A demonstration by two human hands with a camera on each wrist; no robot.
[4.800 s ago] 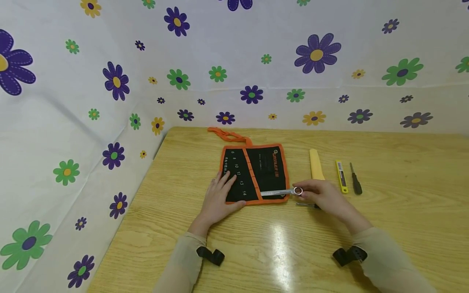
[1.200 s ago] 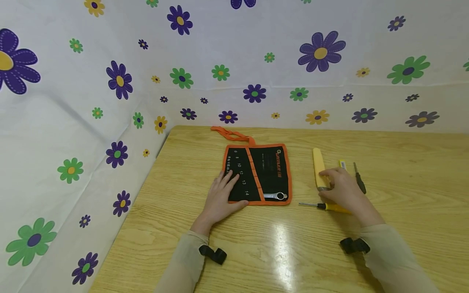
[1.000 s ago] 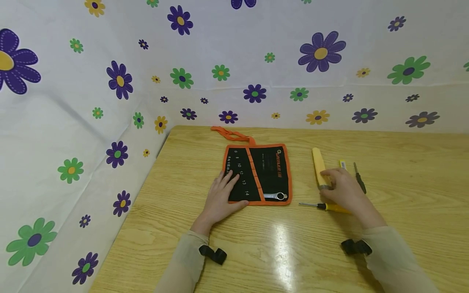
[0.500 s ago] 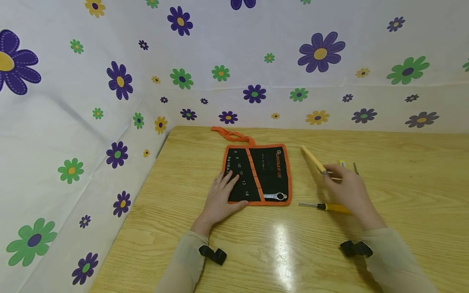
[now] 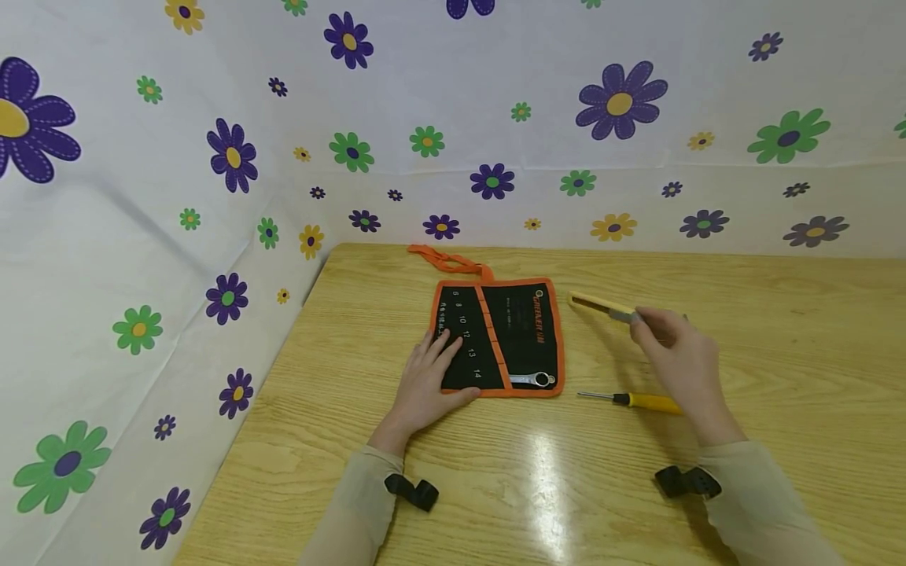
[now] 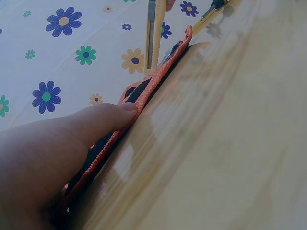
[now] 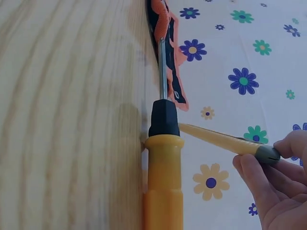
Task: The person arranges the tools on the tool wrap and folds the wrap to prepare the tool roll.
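Observation:
My left hand (image 5: 425, 385) lies with spread fingers on the near left corner of a black tool pouch (image 5: 520, 330) trimmed in orange. In the left wrist view, its thumb (image 6: 103, 120) presses the pouch's edge. A ring-ended wrench (image 5: 527, 379) sits in the pouch's lowest slot, ring showing. My right hand (image 5: 679, 362) pinches a yellow utility knife (image 5: 594, 303) by its grey end. The knife is raised above the table, slotted side showing, its far end pointing left at the pouch. In the right wrist view, thumb and fingers close round the grey end (image 7: 267, 155).
A yellow-handled screwdriver (image 5: 647, 402) lies right of the pouch, under my right wrist, tip to the left. The pouch's orange tie (image 5: 446, 259) trails behind it. Behind the table (image 5: 800, 354) hangs a flower-printed cloth (image 5: 538, 141). My right hand hides the spot behind it.
Earlier my right hand slid the wrench into the pouch and let go. Since then it has gripped the utility knife, lifted it and swung its far end left. My left hand has stayed put.

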